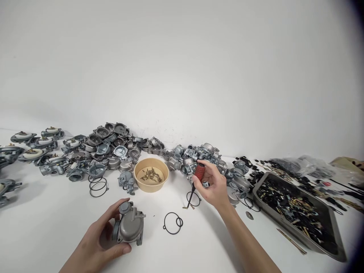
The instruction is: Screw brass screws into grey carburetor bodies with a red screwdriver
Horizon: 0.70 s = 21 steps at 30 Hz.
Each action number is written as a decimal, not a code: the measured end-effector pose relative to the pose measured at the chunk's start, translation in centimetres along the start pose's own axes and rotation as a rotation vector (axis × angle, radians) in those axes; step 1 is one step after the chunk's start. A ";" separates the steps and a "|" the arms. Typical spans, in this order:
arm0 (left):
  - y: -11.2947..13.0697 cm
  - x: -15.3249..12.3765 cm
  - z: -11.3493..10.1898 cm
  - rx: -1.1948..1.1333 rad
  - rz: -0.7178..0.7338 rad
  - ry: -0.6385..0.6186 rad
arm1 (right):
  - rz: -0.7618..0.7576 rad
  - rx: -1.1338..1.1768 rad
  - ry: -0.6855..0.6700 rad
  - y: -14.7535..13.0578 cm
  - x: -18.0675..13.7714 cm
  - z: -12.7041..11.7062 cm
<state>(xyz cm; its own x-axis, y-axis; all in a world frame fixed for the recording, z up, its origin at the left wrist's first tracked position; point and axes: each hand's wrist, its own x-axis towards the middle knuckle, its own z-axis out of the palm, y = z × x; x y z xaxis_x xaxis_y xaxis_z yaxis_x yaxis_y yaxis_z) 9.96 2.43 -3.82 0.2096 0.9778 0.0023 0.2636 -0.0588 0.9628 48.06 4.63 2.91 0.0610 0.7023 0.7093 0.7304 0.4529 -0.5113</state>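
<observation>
My left hand [98, 240] is wrapped around a grey metal carburetor [129, 225] that rests on the white table near the front. My right hand [213, 184] grips a red-handled screwdriver [196, 180], held upright, its black shaft pointing down to a small brass screw [185, 207] on the table. A black rubber gasket ring [173, 223] lies between the two hands, and another ring [193, 199] lies under the screwdriver tip.
A tan bowl [139, 178] holds several brass screws. Heaps of grey carburetor bodies [113, 146] line the wall behind it. At the right stands a grey tray [321, 240] of small black and brass parts. More rings [98, 185] lie at the left.
</observation>
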 end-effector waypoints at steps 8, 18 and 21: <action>0.1 -0.1 -0.2 0.012 0.010 -0.022 | 0.039 0.036 0.061 0.5 -0.1 0.1; 0.2 -0.2 -0.2 0.038 0.016 -0.018 | 0.019 0.073 0.114 0.8 -0.1 0.1; 0.0 -0.1 -0.3 0.042 0.024 -0.030 | 0.013 0.090 0.125 0.6 0.0 0.1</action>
<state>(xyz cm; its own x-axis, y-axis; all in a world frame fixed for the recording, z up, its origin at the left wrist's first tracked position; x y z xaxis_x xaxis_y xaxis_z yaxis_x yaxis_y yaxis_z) 9.64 2.36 -3.76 0.2442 0.9696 0.0164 0.2972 -0.0910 0.9505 48.46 4.97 2.52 0.1584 0.6368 0.7546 0.6657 0.4955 -0.5580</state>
